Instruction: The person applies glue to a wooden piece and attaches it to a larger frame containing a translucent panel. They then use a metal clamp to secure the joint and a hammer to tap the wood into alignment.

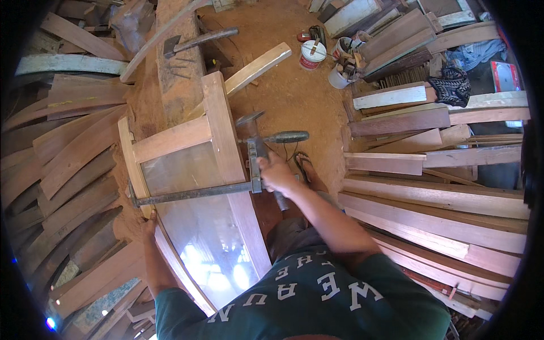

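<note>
In front of me lies a wooden frame (175, 137) around a shiny panel (198, 226). A metal bar clamp (195, 194) spans it crosswise, its screw handle (290, 136) sticking out on the right. My right hand (276, 173) grips a hammer (250, 118) by the handle, near the clamp's right end and over the right stile; the hammer is slightly blurred. My left hand (148, 224) is wrapped on the frame's left edge, just below the clamp's left jaw (132, 194). Some of its fingers are hidden.
An axe-like tool (198, 42) and several nail-like pieces lie on a dusty beam (178, 85) at the far side. A loose wooden piece (258, 68) juts past the frame. Buckets (312, 55) stand far right. Stacked boards (430, 192) line both sides; my sandalled foot (306, 167) shows.
</note>
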`<state>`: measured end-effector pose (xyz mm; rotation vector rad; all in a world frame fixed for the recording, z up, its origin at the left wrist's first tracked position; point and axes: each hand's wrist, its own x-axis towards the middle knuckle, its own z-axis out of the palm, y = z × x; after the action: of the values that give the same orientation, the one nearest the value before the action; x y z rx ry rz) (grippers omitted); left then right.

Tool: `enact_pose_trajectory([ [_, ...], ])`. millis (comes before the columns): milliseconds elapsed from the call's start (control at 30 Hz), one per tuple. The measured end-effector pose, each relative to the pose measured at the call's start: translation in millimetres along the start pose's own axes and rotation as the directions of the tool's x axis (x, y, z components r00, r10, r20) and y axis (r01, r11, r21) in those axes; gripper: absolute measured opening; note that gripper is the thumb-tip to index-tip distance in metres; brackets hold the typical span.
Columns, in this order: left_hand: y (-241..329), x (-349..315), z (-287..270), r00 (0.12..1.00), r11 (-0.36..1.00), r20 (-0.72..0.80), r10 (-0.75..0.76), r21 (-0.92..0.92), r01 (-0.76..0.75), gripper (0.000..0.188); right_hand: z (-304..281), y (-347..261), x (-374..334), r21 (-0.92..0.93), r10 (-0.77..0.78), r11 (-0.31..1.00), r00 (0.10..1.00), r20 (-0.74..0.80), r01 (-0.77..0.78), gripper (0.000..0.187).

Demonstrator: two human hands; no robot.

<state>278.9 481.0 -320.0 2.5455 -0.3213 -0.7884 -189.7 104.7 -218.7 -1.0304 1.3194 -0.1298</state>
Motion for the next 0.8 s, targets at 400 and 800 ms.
enact_pose_trajectory([
  [400, -12.2, 19.3, -2.3, 0.999, 0.999, 0.027, -0.027, -0.032, 0.028, 0.072, -0.4, 3.2, 17.3, 0.327, -0.003, 0.936, 0.930, -0.369, 0.133, 0.020],
  [800, 4.8, 3.0, -9.3, 0.997, 0.997, 0.028, -0.068, 0.049, 0.067, 0.083, 60.0, 17.3, 17.5, -0.312, -0.406, 0.896, 0.868, -0.284, 0.317, 0.041],
])
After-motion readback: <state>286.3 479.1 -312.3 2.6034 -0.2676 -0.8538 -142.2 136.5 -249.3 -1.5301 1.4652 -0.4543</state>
